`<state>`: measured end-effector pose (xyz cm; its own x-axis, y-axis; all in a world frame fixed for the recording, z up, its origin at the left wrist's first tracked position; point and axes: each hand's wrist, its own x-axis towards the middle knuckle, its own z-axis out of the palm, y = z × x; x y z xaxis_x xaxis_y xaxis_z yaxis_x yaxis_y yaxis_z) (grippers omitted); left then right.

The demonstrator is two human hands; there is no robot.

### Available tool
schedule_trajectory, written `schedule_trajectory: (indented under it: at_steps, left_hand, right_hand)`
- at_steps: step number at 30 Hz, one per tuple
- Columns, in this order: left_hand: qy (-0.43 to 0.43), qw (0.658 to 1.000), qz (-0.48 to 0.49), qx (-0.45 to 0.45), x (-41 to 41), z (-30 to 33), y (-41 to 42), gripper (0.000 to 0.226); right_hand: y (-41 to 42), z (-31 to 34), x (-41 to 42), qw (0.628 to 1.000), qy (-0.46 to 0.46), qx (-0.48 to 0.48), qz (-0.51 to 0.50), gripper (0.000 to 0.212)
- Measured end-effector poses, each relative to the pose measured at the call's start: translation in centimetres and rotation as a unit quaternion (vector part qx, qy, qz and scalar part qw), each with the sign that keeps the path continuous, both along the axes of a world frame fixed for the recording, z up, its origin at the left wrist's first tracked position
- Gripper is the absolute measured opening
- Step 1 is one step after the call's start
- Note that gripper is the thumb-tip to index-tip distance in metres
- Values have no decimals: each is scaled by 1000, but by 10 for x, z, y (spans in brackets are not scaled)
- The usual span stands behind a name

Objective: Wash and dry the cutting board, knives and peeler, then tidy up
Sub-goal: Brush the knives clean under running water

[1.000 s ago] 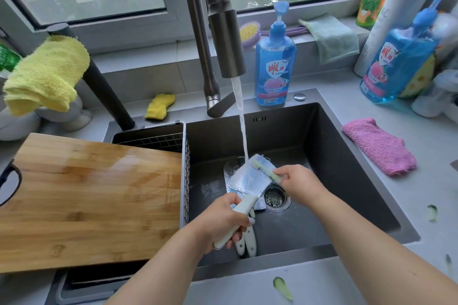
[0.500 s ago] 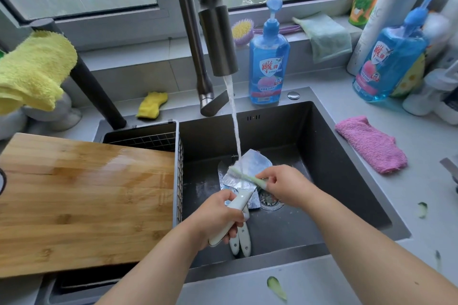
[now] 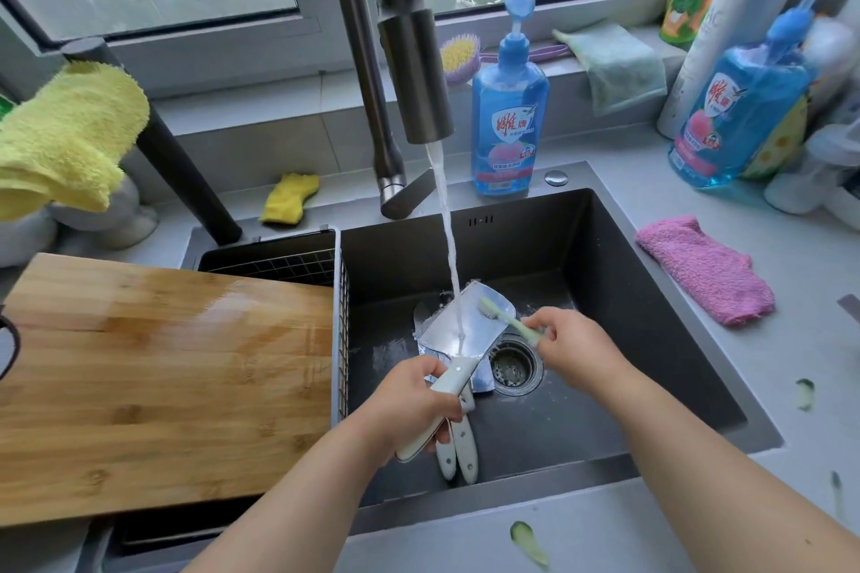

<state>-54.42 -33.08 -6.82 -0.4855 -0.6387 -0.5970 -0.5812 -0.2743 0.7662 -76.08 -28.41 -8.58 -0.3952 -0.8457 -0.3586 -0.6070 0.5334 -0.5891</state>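
Near: left hand (image 3: 409,405) gripping cleaver (image 3: 458,330) handle; right hand (image 3: 567,347) pinching toothbrush (image 3: 509,321) on blade, under running tap (image 3: 414,74). Below in sink (image 3: 651,340): two more knives (image 3: 458,447). Left: cutting board (image 3: 163,377), wet. Step: scrubbing cleaver; next, probably flip blade carefully, rinse.
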Motion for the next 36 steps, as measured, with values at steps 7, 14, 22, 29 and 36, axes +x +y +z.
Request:
schedule_trajectory:
  at_steps: [7,14,22,29,36]
  left_hand:
    - [-21,999,-3,-25,7,-3,-1,25]
    - [-31,998,-31,-34,12,-4,0,29]
    - [-48,996,-61,-44,12,-5,6,26]
    - [-80,991,-89,-67,10,-4,3,12]
    - [-72,996,-16,-51,3,1,6,21]
  right_hand:
    - [4,4,1,999,-38,-5,16,22]
    - [7,14,15,982,-162,63,71,22]
    - [-5,14,1,999,-21,34,26,21]
    - [-9,5,5,997,48,37,47,27]
    - [8,-11,-11,992,45,-79,-90,29]
